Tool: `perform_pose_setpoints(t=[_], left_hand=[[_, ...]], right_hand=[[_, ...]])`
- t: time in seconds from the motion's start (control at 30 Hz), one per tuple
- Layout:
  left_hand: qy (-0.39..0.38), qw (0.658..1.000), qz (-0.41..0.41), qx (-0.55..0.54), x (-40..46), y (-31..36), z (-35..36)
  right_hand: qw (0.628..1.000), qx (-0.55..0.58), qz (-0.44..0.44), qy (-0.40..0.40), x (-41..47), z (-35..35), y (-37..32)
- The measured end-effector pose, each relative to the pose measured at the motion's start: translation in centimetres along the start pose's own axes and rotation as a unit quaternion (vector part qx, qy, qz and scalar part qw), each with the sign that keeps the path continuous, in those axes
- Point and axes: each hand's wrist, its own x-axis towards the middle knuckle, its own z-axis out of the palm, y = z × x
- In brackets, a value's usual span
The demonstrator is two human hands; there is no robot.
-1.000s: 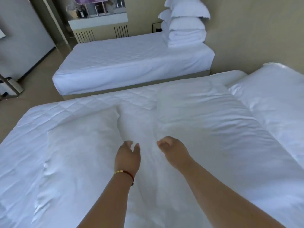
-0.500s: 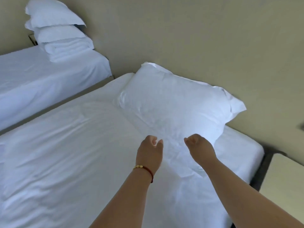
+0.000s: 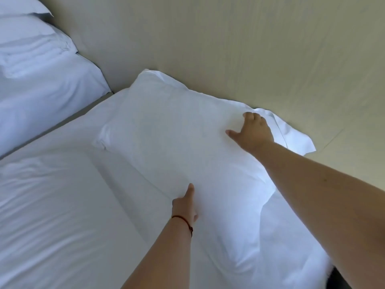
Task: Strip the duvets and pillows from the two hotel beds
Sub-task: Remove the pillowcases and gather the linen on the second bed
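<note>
— Head camera has both hands on the pillow at the near bed's head. Why opposite sides?

— To lift it level, I'd guess. The right hand curls over its far edge by the wall; the left hand lies flat-fingered against the near edge, clamping nothing.

— Room?

— Wall's tight behind; it's open towards the mattress.

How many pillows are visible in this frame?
2 at least. One pillow lies at the near bed's head by the wall, both hands on it. Another pillow tops the stack on the far bed, upper left, cropped; more in that stack may be pillows.
</note>
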Motion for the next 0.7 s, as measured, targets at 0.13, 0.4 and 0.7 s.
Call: perform_pose_setpoints(t=[0.13,0.4,0.7], left_hand=[[0.006,0.999,0.004,-0.035,3.3,-0.3,1.3],[0.028,0.992,0.008,-0.127,2.7,2.2,1.2],[0.191,0.955,0.201,-0.108,-6.9,8.5,-6.0]], right_hand=[[0.998,-0.032,0.002,-0.054,4.9,0.9,0.0],[0.991,-0.021,0.032,-0.127,5.0,3.2,0.7],[0.967,0.249,0.042,0.012,-1.9,-3.6,-4.8]])
